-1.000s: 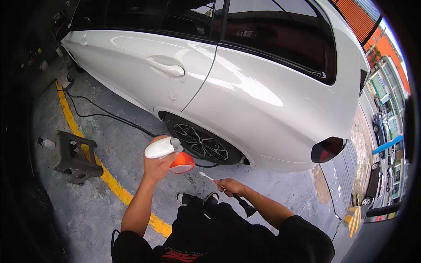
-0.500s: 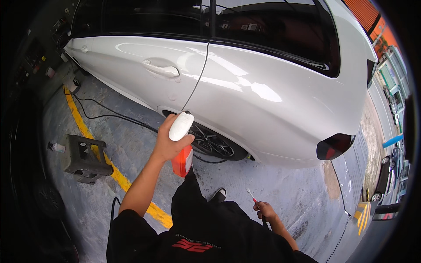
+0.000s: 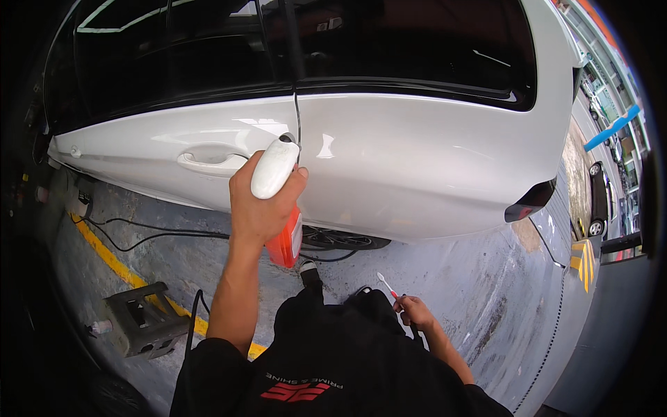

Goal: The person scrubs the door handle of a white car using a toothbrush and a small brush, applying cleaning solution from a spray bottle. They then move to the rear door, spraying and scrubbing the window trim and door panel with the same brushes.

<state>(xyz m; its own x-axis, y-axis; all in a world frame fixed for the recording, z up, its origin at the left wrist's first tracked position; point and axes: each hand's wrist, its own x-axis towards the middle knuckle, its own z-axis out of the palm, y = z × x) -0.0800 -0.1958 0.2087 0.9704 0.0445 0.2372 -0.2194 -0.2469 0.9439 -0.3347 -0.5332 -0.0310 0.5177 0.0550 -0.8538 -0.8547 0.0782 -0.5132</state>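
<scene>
My left hand is wrapped round the neck of a spray bottle with a white trigger head and an orange-red body. Its nozzle points at the side of a white car, close to the seam behind the rear door handle. Lower on the right, my right hand is closed on a small toothbrush-like brush with a white head and a red part on its handle. Something dark hangs below that hand; I cannot make out what it is.
A grey plastic step stool stands on the floor at left, beside a yellow line. A black hose runs toward the rear wheel. A small bottle lies near the stool. A yellow-striped block is at right.
The view has shifted closer to the car. My left hand has raised the spray bottle to the level of the door handle. Both hands keep their hold.
</scene>
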